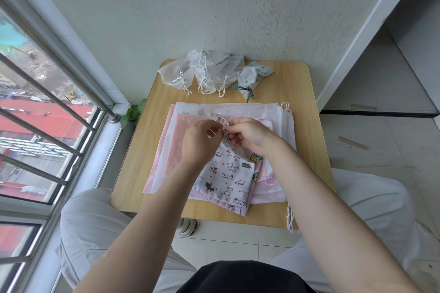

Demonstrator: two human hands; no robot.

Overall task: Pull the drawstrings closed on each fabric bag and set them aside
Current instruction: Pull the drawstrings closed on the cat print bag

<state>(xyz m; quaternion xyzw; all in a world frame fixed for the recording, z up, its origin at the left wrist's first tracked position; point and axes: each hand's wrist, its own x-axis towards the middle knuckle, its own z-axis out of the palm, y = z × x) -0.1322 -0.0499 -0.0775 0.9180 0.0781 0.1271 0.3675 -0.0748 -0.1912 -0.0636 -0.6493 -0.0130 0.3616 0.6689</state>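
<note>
A metal-barred window [47, 112] filled the left of the scene, with a sprig of green leaves [133, 113] at its sill corner, just left of the small light-wood table [307, 93].

On the far part of the table, from left to right, lay a heap of white translucent drawstring bags with gathered mouths [202, 71] and, just beside it, a small white bag printed with green leaves and tied with a green cord [250, 77].

Nearer, a flat stack of pale pink and white sheer fabric bags [166, 150] covered the middle of the table. On top of this stack lay a small white cotton bag printed with cartoon cats [226, 171], its mouth pointing away from the person.

The left hand [198, 143] sat at the left of that mouth, its fingers [209, 126] pinched together on a thin pale drawstring [222, 123]. The right hand [250, 134] was just beside it, nearly touching, its fingers [234, 126] likewise closed on the cord at the bag's gathered mouth.

Further right, loose white cord loops [285, 106] stuck out from the stack's far right corner, and more white cords [290, 217] hung over the table's near right edge.
</note>
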